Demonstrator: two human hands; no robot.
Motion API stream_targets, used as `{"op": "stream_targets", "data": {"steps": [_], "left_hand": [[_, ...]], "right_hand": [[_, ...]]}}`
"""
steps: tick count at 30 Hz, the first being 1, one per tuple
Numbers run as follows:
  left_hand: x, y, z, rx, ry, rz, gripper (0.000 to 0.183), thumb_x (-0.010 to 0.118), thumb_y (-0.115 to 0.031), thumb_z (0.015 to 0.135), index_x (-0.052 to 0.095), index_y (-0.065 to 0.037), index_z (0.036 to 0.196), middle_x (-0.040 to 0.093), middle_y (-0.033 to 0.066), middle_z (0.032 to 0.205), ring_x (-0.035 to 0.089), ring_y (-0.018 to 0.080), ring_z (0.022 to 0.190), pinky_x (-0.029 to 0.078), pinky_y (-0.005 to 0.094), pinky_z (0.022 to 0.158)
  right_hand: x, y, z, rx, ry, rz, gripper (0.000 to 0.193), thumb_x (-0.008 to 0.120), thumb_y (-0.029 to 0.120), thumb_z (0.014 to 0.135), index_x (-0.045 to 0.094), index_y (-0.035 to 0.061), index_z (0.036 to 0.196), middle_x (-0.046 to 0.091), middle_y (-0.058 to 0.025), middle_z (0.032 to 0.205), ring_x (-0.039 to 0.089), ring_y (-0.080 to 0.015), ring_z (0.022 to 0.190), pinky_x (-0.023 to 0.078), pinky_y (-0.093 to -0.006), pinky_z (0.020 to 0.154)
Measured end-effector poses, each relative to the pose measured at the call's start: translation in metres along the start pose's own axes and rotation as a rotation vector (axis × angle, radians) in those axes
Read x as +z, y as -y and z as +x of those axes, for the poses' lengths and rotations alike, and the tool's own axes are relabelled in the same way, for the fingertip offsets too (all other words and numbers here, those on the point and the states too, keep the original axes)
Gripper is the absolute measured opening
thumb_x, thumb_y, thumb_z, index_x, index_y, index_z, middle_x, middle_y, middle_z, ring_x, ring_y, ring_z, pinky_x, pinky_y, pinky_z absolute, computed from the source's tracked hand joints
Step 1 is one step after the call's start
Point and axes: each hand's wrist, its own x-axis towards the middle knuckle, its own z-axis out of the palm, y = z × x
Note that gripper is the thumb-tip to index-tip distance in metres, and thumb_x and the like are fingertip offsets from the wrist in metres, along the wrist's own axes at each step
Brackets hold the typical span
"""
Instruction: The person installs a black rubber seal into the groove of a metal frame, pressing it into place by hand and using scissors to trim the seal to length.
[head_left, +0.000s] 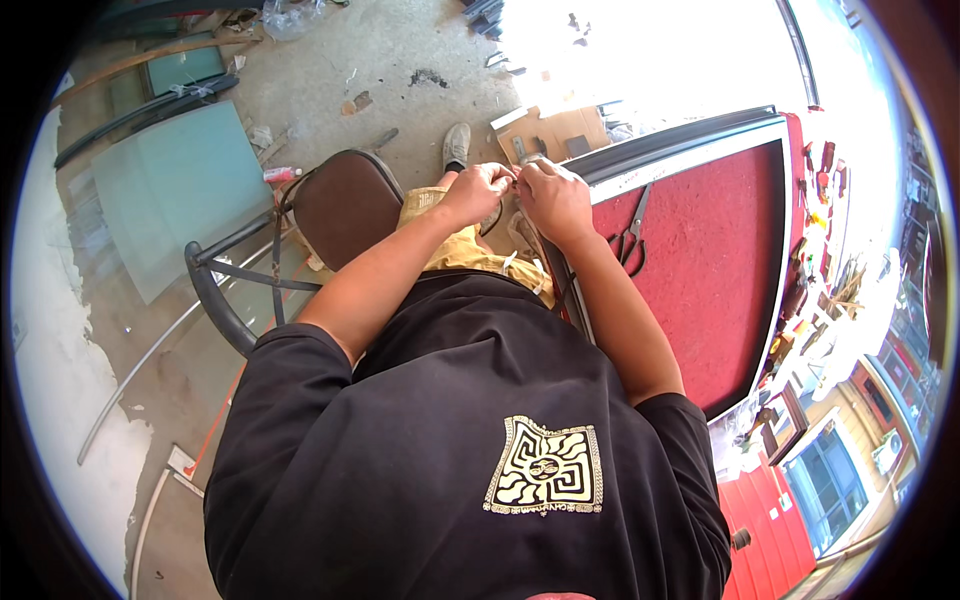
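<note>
At ten o'clock, a brown chair (345,208) is standing near a pale glass sheet (170,195); crumpled plastic (291,17) is lying at eleven; a window (828,487) is showing at four.

Scissors (634,232) on the table (710,270), chair (345,205) left, glass sheet (170,200) farther left.
</note>
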Motion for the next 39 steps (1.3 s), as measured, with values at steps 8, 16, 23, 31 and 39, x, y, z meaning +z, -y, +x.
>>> {"op": "stream_targets", "data": {"steps": [8,16,23,31,39], "left_hand": [[-0.001,0.005,-0.001,-0.013,-0.004,0.048,0.024,0.064,-0.021,0.106,0.075,-0.002,0.117,0.073,0.0055,0.083,0.065,0.0117,0.07,0.053,0.0325,0.069],[0.004,0.013,-0.001,-0.081,0.023,-0.084,0.022,0.066,-0.019,0.105,0.072,-0.002,0.117,0.071,0.0022,0.088,0.063,0.0091,0.072,0.054,0.0296,0.069],[0.008,0.002,-0.01,-0.139,0.025,-0.264,0.02,0.069,-0.018,0.105,0.071,-0.002,0.117,0.071,0.0032,0.09,0.064,0.009,0.073,0.055,0.0277,0.069],[0.023,0.015,-0.008,-0.206,-0.02,-0.495,0.012,0.073,-0.01,0.101,0.068,-0.001,0.107,0.074,0.0066,0.094,0.069,0.0119,0.077,0.057,0.0283,0.07],[0.034,0.012,-0.011,-0.199,-0.093,-0.57,0.011,0.078,-0.01,0.099,0.07,-0.002,0.101,0.074,0.0049,0.091,0.07,0.0117,0.078,0.059,0.0286,0.071]], "right_hand": [[-0.01,0.001,0.004,0.112,0.001,0.132,0.015,0.068,0.024,0.099,0.068,0.0089,0.098,0.072,-0.0123,0.094,0.073,-0.0359,0.087,0.058,-0.0481,0.075],[-0.033,-0.007,0.039,0.117,-0.156,0.221,0.021,0.067,0.021,0.102,0.074,0.0016,0.096,0.074,-0.0182,0.093,0.072,-0.0405,0.091,0.056,-0.0482,0.081],[-0.044,-0.023,0.051,0.198,-0.24,0.224,0.019,0.064,0.021,0.1,0.078,0.0096,0.104,0.076,-0.0167,0.101,0.072,-0.0414,0.096,0.056,-0.0501,0.088],[-0.04,-0.042,0.024,0.105,0.172,0.108,0.022,0.075,0.024,0.09,0.08,0.0108,0.106,0.075,-0.0136,0.112,0.067,-0.0356,0.117,0.051,-0.0469,0.104],[-0.026,-0.024,0.034,0.143,0.317,0.058,0.019,0.072,0.03,0.089,0.083,0.0147,0.092,0.076,-0.0119,0.102,0.07,-0.0347,0.11,0.053,-0.0464,0.1]]}}
